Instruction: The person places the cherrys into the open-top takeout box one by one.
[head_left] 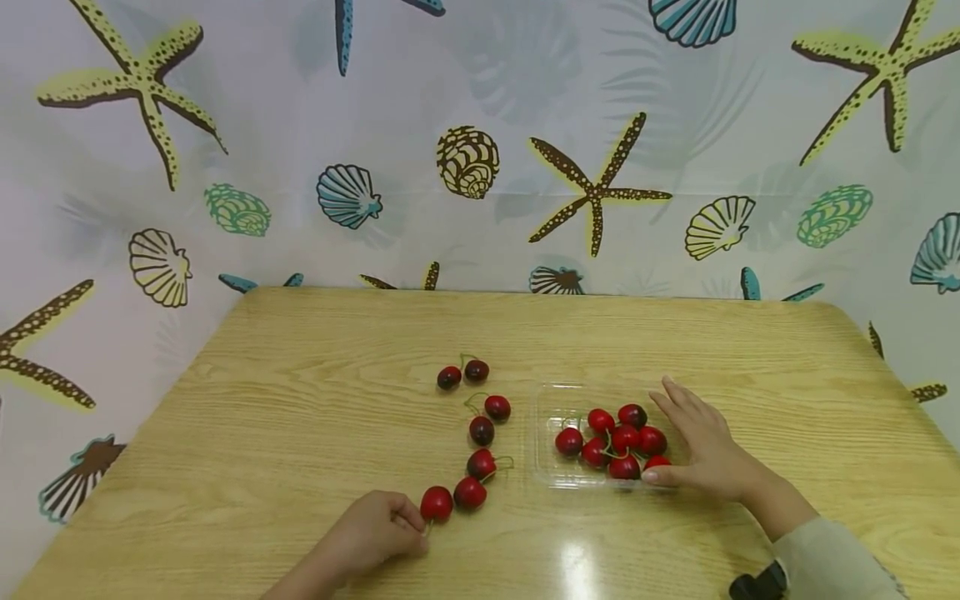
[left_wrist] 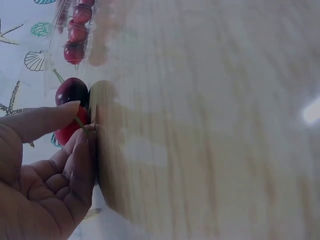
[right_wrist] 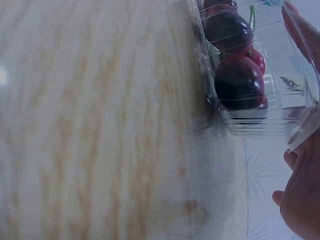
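Note:
A clear plastic tray point(head_left: 553, 400) on the wooden table point(head_left: 315, 400) holds several red cherries point(head_left: 615, 437). My right hand point(head_left: 693, 442) lies at the tray's right side, fingers straight, thumb against its near right corner. The tray wall point(right_wrist: 250, 125) and dark cherries point(right_wrist: 239, 82) fill the right wrist view. Several loose cherries point(head_left: 481, 430) lie in a curved line left of the tray. My left hand point(head_left: 378, 525) pinches the stem of the nearest loose cherry point(head_left: 436, 503) between thumb and forefinger. In the left wrist view the same cherry point(left_wrist: 71, 92) sits at my fingertips point(left_wrist: 70, 107).
A pair of dark cherries point(head_left: 462, 373) lies furthest back on the table. A curtain printed with shells and starfish point(head_left: 592, 187) hangs behind and around the table. A black wrist strap point(head_left: 757, 582) shows at my right sleeve.

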